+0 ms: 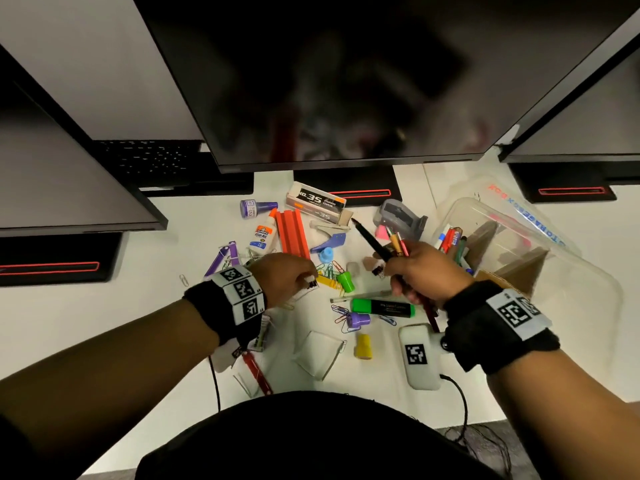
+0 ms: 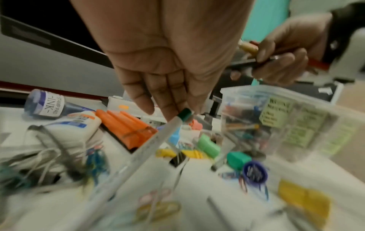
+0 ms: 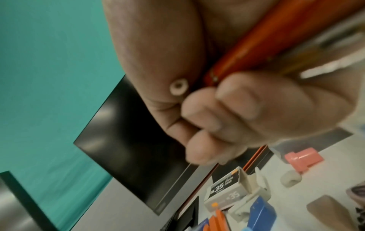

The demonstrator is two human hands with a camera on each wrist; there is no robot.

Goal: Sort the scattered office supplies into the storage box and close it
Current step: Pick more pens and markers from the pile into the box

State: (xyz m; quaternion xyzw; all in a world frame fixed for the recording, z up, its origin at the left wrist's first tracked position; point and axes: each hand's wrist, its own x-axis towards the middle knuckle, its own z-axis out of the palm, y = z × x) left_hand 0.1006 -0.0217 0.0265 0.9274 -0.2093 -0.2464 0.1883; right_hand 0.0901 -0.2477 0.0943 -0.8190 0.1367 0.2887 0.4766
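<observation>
My left hand (image 1: 306, 279) pinches the green-capped end of a clear pen (image 2: 158, 140) over the pile; its fingertips (image 2: 169, 111) point down, and the pen slants away beneath the wrist. A black binder clip (image 2: 178, 159) lies just below. My right hand (image 1: 403, 271) grips a bundle of pens and pencils (image 1: 372, 242), among them a black pen and a red pencil (image 3: 256, 51), left of the storage box. The clear storage box (image 1: 568, 271) stands open at the right with cardboard dividers and several pens (image 1: 452, 240) in one compartment.
Scattered on the white desk are a green highlighter (image 1: 382, 307), yellow cap (image 1: 363, 346), purple cap (image 1: 358, 319), glue bottle (image 1: 263, 233), stamp ink bottle (image 1: 256, 207), staples box (image 1: 315, 202), grey stapler (image 1: 401, 216) and several paper clips. Dark monitors (image 1: 346, 81) overhang the back.
</observation>
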